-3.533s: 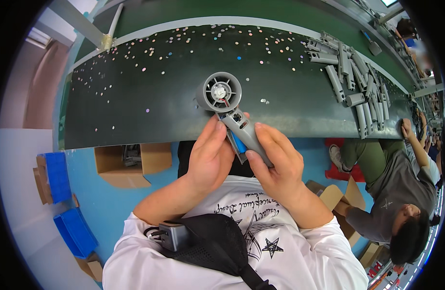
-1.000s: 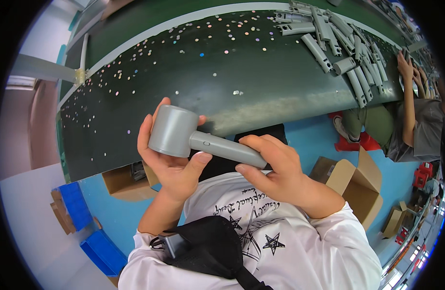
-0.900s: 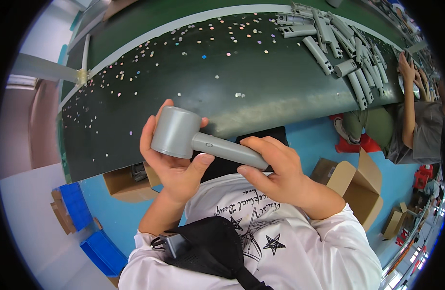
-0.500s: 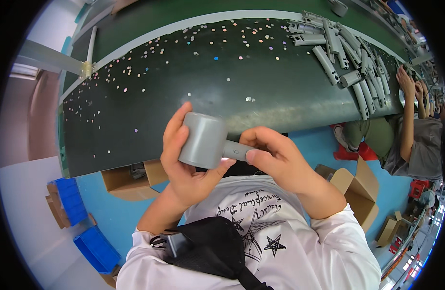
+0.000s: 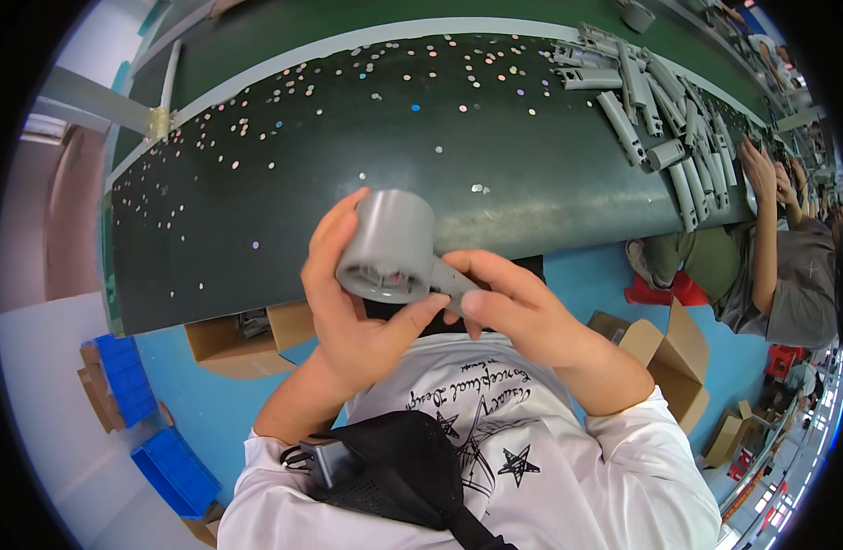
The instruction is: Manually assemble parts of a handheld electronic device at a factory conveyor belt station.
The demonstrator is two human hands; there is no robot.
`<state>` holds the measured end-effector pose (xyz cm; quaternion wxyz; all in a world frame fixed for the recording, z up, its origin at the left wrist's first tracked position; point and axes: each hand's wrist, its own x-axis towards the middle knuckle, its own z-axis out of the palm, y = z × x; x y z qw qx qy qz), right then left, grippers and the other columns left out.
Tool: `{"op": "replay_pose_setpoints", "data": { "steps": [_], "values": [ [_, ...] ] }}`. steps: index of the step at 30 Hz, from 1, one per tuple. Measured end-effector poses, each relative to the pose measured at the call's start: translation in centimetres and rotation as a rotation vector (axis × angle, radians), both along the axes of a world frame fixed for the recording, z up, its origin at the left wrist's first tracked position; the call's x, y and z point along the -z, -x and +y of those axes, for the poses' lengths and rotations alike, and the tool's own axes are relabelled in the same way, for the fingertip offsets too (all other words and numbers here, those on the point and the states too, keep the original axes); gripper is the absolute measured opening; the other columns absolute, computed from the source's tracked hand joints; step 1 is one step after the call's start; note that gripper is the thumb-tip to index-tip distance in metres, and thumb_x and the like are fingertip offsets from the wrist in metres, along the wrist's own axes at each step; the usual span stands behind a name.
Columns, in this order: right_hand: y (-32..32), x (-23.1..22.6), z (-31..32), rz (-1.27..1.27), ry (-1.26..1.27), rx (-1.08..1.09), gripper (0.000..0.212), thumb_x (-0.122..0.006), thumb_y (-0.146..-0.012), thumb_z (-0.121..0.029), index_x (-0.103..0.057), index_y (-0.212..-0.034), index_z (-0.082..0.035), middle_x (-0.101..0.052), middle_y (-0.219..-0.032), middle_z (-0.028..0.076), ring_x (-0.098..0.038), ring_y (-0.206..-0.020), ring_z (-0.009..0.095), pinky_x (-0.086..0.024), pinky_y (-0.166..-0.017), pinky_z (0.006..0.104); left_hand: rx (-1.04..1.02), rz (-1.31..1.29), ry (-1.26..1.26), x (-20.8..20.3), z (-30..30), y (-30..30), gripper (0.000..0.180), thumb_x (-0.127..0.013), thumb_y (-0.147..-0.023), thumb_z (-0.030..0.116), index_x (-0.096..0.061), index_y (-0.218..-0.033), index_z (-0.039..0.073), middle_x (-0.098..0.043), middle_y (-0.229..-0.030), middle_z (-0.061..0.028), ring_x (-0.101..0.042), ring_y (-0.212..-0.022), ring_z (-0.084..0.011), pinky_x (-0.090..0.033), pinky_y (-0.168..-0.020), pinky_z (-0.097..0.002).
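A grey hair dryer housing [image 5: 396,229] is held between my hands over the near edge of the dark work table [image 5: 348,137]. My left hand [image 5: 348,307] wraps round the wide barrel, its thumb reaching toward the handle joint. My right hand [image 5: 513,298] grips the short handle between thumb and fingers. The barrel is tilted so that its lower opening shows, with parts inside too small to make out. Toward the table's far right lies a heap of grey handle-shaped shells [image 5: 623,128].
Small round coloured dots are scattered over the table. Under its front edge stand a cardboard box [image 5: 247,339] and, to the right, another open carton [image 5: 669,367]. Blue bins [image 5: 179,472] sit at lower left. A co-worker's arms [image 5: 765,220] reach in at the right.
The housing has been tipped in my hands, so the barrel's lower opening now shows. Its handle has swung to point more downward, and my right hand has turned with it.
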<state>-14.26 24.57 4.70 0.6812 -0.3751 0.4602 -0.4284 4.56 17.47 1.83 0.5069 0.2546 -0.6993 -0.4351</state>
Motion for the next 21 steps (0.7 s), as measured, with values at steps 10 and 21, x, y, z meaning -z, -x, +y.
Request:
{"op": "replay_pose_setpoints", "data": {
  "steps": [10,21],
  "values": [
    [-0.6,-0.8,0.1,-0.144,-0.05,0.034,0.048,-0.045,-0.1,-0.028,-0.042,-0.136,0.003,-0.061,-0.085,0.009,-0.052,-0.059,0.01,-0.037,-0.049,0.0221,0.091,-0.035,-0.337,-1.8,-1.4,0.2,0.103,-0.087,-0.069,0.02,-0.022,-0.148,0.004,-0.033,-0.141,-0.0148,-0.055,-0.107,-0.0153,-0.05,-0.068,-0.0214],
    [1.9,-2.7,-6.5,-0.03,-0.011,0.262,0.037,-0.051,-0.099,-0.03,-0.054,-0.122,-0.002,-0.06,-0.072,0.006,-0.047,-0.047,0.009,-0.033,-0.042,0.0222,0.039,-0.375,0.042,-3.7,-8.7,1.4,0.074,-0.064,-0.09,0.031,-0.024,-0.145,-0.001,-0.032,-0.142,-0.0247,-0.06,-0.091,-0.0332,-0.05,-0.081,-0.0413]
  ]
}}
